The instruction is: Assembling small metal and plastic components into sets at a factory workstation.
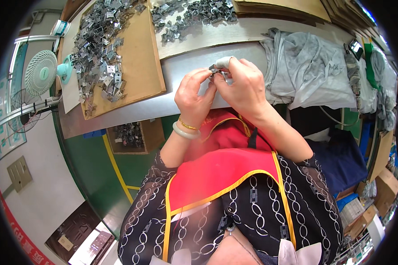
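Observation:
Both my hands meet over the front edge of the metal-topped table (177,73). Between my fingertips is a small dark metal part (214,73), mostly covered by the fingers, so its full shape does not show. My left hand (193,93) pinches it from the left; a pale bangle and a gold-coloured bracelet are on that wrist. From the right, my right hand (243,81) grips the same part, with a white wrap on one finger. Left of my hands, a heap of small bent metal pieces (104,57) lies on a cardboard sheet (143,66).
More metal pieces (199,15) are spread at the back. A crumpled grey cloth (309,66) lies to the right, beside a power-driver-like tool (353,73). A green fan (42,73) stands at the left. Below the table is a cardboard box (152,134) containing small parts.

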A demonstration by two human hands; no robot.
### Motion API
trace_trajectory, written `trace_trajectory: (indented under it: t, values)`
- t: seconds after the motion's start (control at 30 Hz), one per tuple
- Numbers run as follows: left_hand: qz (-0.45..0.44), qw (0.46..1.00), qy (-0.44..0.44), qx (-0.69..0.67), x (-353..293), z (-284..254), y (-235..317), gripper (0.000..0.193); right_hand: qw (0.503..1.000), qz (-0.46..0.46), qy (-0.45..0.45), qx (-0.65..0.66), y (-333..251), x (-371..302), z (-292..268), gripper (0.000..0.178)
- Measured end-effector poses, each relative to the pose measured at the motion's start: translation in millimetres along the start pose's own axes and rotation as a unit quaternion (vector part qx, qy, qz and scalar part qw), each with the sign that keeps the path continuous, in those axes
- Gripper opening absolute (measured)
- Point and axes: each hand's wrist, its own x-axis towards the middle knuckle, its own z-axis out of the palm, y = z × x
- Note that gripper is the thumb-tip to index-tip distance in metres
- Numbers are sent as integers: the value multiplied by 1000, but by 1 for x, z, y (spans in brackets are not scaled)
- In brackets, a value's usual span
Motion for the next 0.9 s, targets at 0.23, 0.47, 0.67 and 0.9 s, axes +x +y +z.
trace_trajectory:
  t: [0.23, 0.47, 0.67, 0.9]
  values:
    - [11, 1000, -4, -1, 0, 1, 3, 34, 995, 61, -71, 16, 0, 3, -5, 19]
    - [35, 999, -16, 14, -1, 0, 3, 35, 992, 80, -97, 28, 5, 3, -4, 20]
    - [4, 999, -29, -18, -6, -1, -3, 35, 975, 139, -128, 116, 9, 3, -6, 26]
    - [39, 996, -56, -58, 1, -9, 0, 38, 923, 195, -200, 264, 24, 0, -12, 33]
